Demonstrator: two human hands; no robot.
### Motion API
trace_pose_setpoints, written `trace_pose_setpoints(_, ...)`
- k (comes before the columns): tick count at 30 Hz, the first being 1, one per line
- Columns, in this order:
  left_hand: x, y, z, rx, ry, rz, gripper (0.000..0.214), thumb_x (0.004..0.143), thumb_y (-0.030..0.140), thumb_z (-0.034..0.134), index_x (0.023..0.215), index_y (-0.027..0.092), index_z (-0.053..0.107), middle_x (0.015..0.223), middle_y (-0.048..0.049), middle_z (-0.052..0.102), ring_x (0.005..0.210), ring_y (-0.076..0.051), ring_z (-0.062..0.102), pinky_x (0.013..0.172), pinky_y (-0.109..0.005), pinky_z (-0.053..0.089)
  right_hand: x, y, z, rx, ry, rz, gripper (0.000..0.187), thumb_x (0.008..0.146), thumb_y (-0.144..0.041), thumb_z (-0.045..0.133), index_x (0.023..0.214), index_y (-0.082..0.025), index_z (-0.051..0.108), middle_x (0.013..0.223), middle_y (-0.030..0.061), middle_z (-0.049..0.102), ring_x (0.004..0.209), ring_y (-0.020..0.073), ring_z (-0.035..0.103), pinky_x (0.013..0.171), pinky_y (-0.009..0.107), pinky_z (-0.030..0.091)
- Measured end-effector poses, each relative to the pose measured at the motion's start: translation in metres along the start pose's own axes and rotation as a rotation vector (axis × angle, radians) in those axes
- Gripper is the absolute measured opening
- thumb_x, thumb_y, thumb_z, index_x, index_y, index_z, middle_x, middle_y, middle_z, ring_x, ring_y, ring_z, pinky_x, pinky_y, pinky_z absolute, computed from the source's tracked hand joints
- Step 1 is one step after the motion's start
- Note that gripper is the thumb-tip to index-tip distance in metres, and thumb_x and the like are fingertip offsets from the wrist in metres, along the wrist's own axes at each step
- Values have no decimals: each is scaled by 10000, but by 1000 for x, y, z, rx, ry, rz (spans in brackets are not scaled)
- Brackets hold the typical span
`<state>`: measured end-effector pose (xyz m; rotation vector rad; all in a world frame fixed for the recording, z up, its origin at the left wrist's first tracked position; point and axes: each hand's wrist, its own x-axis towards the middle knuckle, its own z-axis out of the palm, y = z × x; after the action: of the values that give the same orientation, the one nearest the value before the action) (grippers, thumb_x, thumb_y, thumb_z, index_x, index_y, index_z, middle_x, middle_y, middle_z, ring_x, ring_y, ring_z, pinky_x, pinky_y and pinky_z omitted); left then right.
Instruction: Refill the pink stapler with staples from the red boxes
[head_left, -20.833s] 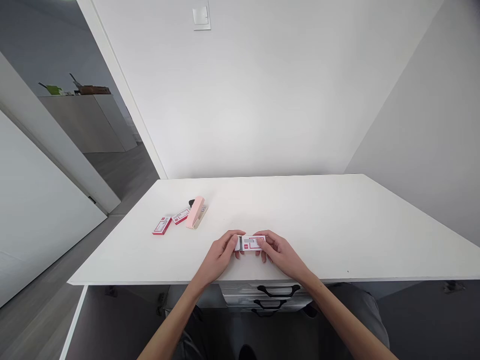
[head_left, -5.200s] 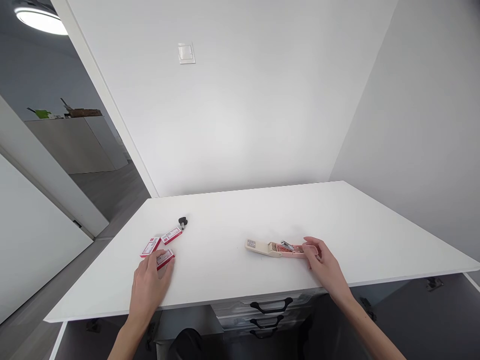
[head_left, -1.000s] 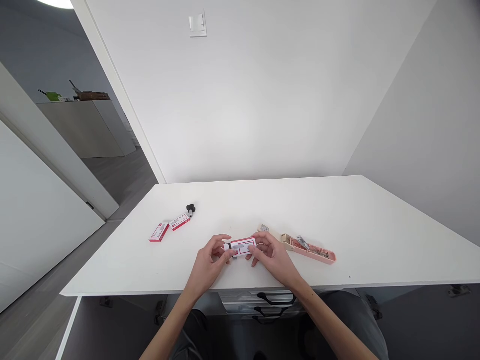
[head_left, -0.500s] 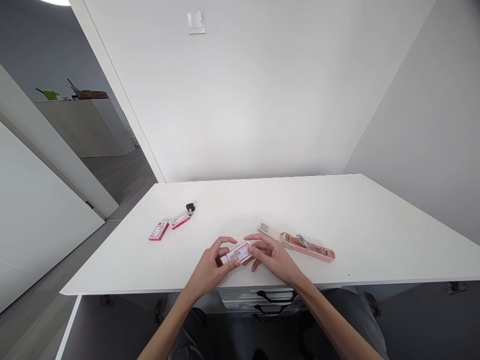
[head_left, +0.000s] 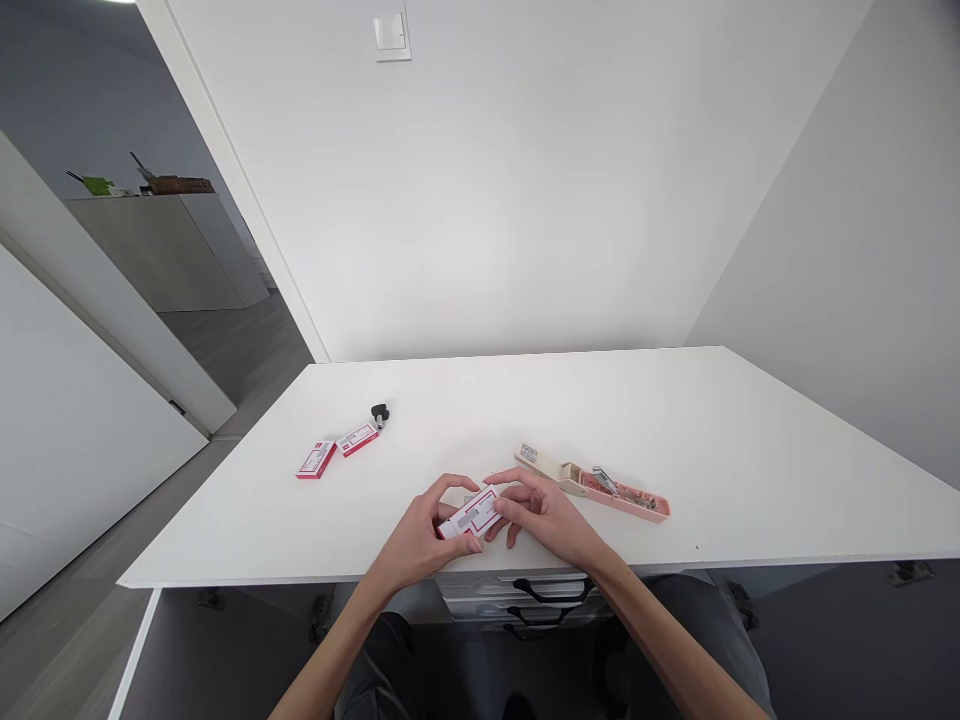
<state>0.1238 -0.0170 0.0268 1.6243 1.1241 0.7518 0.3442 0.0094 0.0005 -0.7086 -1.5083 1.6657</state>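
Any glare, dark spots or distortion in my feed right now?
Head view throughout: a soft bright patch on the wall; darkness beneath the tabletop; the door frame leaning, as with a wide lens; small print on the held red-and-white box unreadable.

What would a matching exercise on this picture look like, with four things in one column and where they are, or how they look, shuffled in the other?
Things:
1. Stapler
2. Light switch
3. Top drawer handle
4. Nearest red-and-white box

Places and states:
A. Below the front edge of the tabletop
B. Held between the person's left grip and right grip
C. Opened out, cream part to the left, pink part to the right
D. On the wall, high up

Right pairs: 1-C, 2-D, 3-A, 4-B.
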Motion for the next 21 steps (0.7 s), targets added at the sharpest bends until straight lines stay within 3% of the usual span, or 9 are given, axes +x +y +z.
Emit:
trace_pose_setpoints(4,2,-2,-1,-20,-13,13,644,755,566,780,1232,217,524,624,81,577,492,-75,327,500,-204,233,2,1,0,-5,61,3,426,911,-540,669,1188,-219,627,949,63,782,811,230,764,607,310,600)
trace_pose_setpoints(7,2,-3,-3,-85,28,19,607,858,653,634,1257,219,490,684,58,597,449,-70,356,468,-208,263,4,2,0,32,133,-6,434,904,-546,678,1181,-219,615,940,62,787,812,228,763,633,322,614)
trace_pose_setpoints(11,1,-1,-3,-133,119,31,514,986,636,426,1256,202,485,590,72,543,440,-97,445,525,-240,394,5,4,-1,68,213,-4,431,894,-552,688,1162,-224,614,929,60,792,792,222,760,669,346,629)
trace_pose_setpoints(21,2,4,0,-160,143,16,432,982,534,534,1280,232,453,710,56,587,493,-84,478,555,-237,393,5,7,-2,82,237,-14,431,895,-538,696,1160,-209,610,940,76,790,809,223,756,671,355,636)
